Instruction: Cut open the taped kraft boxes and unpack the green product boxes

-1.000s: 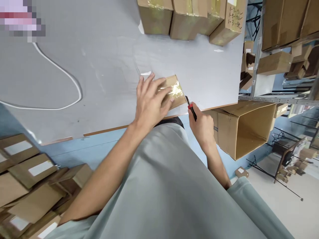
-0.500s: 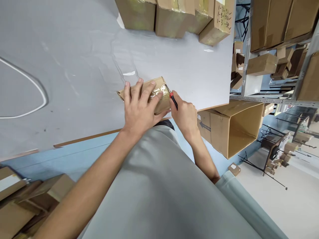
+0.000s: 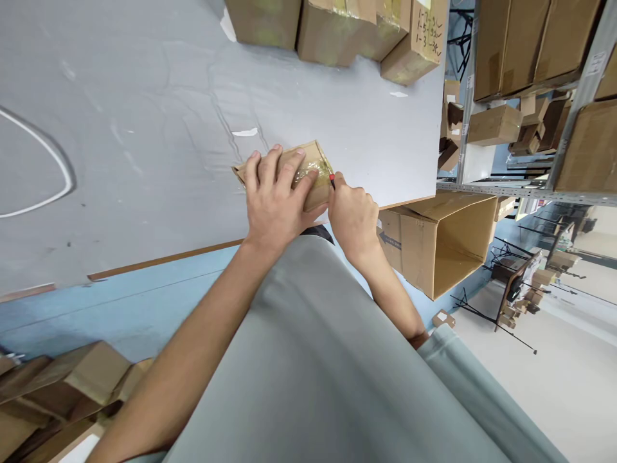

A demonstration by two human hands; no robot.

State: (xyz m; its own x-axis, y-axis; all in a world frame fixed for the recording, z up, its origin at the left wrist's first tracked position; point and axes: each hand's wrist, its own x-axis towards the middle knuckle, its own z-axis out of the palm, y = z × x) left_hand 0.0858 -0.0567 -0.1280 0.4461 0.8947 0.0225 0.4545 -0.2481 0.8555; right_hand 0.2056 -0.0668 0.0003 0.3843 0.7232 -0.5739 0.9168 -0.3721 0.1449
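A small cardboard box [image 3: 308, 154] with shiny clear tape on top lies near the table's front edge. My left hand [image 3: 277, 196] is laid across it, fingers spread over the top and reaching the far edge, with the thumb at the near side, holding it against the table. Closed around a slim tool [image 3: 332, 179] with a red and black handle, my right hand [image 3: 354, 215] is at the box's right end. The tool's thin metal tip meets the taped right edge; most of its handle is hidden in the fist.
Several taped cartons [image 3: 337, 35] stand along the table's [image 3: 144, 161] far side. A large open carton [image 3: 424, 244] is below the right edge. Shelving [image 3: 530, 190] with boxes rises on the right, more boxes [image 3: 72, 386] lie lower left, and a white cable [image 3: 58, 161] curves at left.
My right fist has come nearer the box edge, and less of the tool's handle shows. The box, still under my left hand, looks slightly more tilted. The whole view has shifted a little.
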